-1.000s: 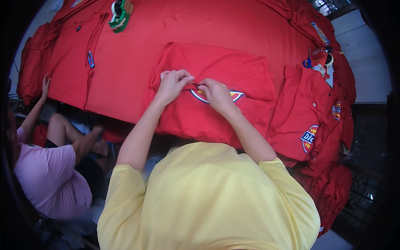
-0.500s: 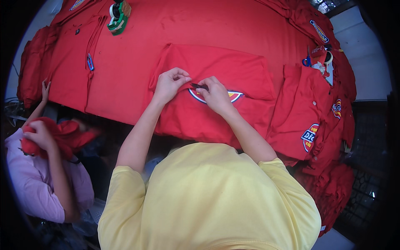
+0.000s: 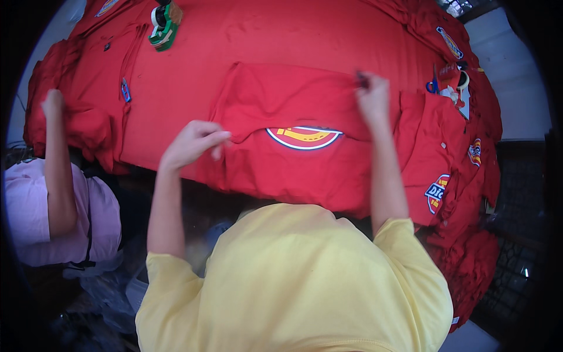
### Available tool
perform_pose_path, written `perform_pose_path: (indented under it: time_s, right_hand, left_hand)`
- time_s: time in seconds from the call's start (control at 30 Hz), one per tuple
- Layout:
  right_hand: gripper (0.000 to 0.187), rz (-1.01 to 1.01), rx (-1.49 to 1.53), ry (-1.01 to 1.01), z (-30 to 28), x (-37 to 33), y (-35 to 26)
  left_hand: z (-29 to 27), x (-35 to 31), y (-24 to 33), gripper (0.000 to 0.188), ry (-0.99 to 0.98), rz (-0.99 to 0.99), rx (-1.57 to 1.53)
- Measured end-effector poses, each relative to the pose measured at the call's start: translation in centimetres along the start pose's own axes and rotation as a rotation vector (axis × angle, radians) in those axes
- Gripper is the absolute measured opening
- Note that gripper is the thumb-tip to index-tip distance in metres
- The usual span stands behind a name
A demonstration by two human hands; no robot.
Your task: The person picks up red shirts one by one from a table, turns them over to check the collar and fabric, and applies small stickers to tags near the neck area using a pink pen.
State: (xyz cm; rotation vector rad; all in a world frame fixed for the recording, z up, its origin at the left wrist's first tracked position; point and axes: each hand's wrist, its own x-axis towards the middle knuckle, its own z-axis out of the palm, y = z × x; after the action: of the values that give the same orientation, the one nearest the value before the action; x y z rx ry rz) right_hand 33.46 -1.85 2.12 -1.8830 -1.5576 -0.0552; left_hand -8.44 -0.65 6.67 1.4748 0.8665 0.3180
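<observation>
A red garment (image 3: 293, 170), apparently a shirt, lies in front of me with its upper part folded over. Below the fold shows part of an oval yellow, white and navy print (image 3: 305, 139). At the garment's left edge is my left hand (image 3: 193, 144), with nothing visible in it; the index finger is stretched out against the cloth and the thumb is apart. My right hand (image 3: 374, 100) is over the upper right corner, closed on a small black tool (image 3: 362, 79). Motion blurs that tool, so its exact kind is unclear.
Red garments (image 3: 422, 152) with prints lie at the right, near blue-handled scissors (image 3: 433, 86) and a tape roll (image 3: 463, 80). A green tape dispenser (image 3: 165, 26) and a blue cutter (image 3: 125, 90) are at the left. A co-worker in pink (image 3: 64, 205) handles red cloth.
My hands have parted from the print: the left moved down and left, the right went up and right with the black tool. The co-worker has laid red cloth onto the table.
</observation>
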Motion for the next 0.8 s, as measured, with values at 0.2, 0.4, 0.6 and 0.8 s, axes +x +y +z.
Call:
perform_pose_path:
  time_s: [0.2, 0.4, 0.6, 0.8]
  right_hand:
    - [0.043, 0.262, -0.314, 0.128, -3.2, 6.9, 14.0]
    - [0.064, -0.043, 0.215, -0.701, -10.2, -2.1, 3.6]
    - [0.036, 0.17, 0.184, 0.041, -8.3, 4.0, 7.6]
    - [0.021, -0.283, 0.138, -0.264, 0.9, 3.5, -8.6]
  left_hand:
    - [-0.6, 1.8, -3.3, 0.031, 0.609, 0.157, 0.484]
    - [-0.7, 1.0, -1.5, 0.023, 0.481, 0.17, 0.424]
    - [-5.4, 12.6, 5.5, 0.046, 0.255, 0.21, -0.549]
    - [-4.4, 12.4, -5.6, 0.054, 0.428, 0.012, 0.217]
